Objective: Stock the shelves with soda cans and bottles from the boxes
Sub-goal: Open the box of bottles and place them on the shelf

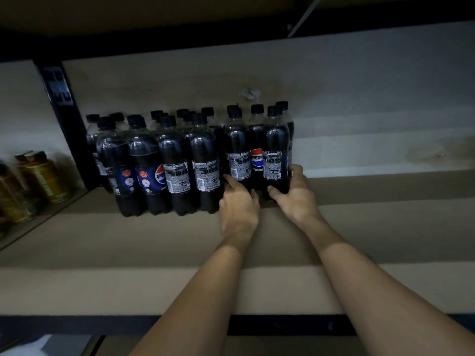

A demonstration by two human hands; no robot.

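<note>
Right hand [295, 195]: clamped round the base of the end bottle [276, 152], centre-right of frame. Thumb on its near face, fingers wrapped round its right side. Wrist straight, forearm coming in from lower right.

Left hand [239, 205]: back of hand up, index finger straight and laid against the lower left side of the neighbouring bottle [236, 147]. Other fingers reach toward the bases; no wrap seen. Forearm enters from bottom centre.

Both bottles stand upright on the shelf board [154, 242], with a logo-out bottle [257, 155] between them and more caps behind.

Bottles: clear plastic, dark cola, black screw caps, waisted bodies, lobed feet, glossy blue label sleeves with white print panels.

Just left of these is the bottle block [169, 163], the same type, packed several rows deep.

Shelf board: matt, pale brown, flat. Black front rail [282, 326] below it. Black upright post [61, 116] at left, with gold tins [43, 176] beyond it at far left.
</note>
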